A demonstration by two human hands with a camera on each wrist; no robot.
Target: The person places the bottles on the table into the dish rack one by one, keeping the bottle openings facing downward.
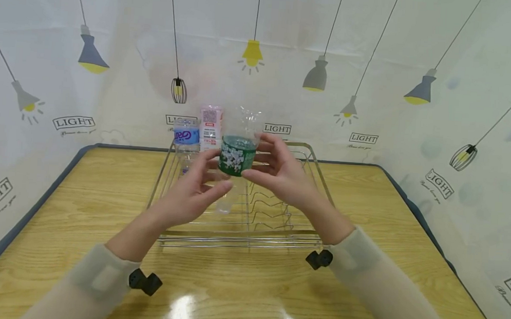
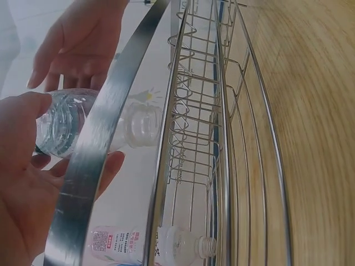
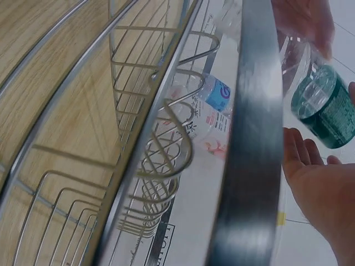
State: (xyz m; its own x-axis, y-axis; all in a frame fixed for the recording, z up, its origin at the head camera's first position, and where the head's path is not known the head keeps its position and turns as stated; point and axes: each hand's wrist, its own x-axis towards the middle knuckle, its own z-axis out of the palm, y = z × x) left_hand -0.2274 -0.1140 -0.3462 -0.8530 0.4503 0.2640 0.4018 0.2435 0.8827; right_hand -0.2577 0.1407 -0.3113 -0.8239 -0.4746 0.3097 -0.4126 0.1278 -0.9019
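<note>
A clear plastic bottle (image 1: pixel 237 156) with a green, white-flowered label is held upside down over the wire rack, its neck pointing down. My left hand (image 1: pixel 189 192) grips it, thumb on the near side and fingers reaching behind. On the other side my right hand (image 1: pixel 285 173) has its fingers spread, with thumb and fingertips right at the label. In the left wrist view the bottle's neck (image 2: pixel 144 123) shows beyond the rack's metal rim. The right wrist view has my right hand's palm (image 3: pixel 317 185) turned up beside the green label (image 3: pixel 327 111).
The silver wire rack (image 1: pixel 233 236) stands on a wooden table (image 1: pixel 80 217). At its back left, a blue-labelled bottle (image 1: pixel 186 136) and a pink-and-white labelled bottle (image 1: pixel 211 127) stand upside down. A lamp-printed sheet (image 1: pixel 290 15) rises behind and along both sides.
</note>
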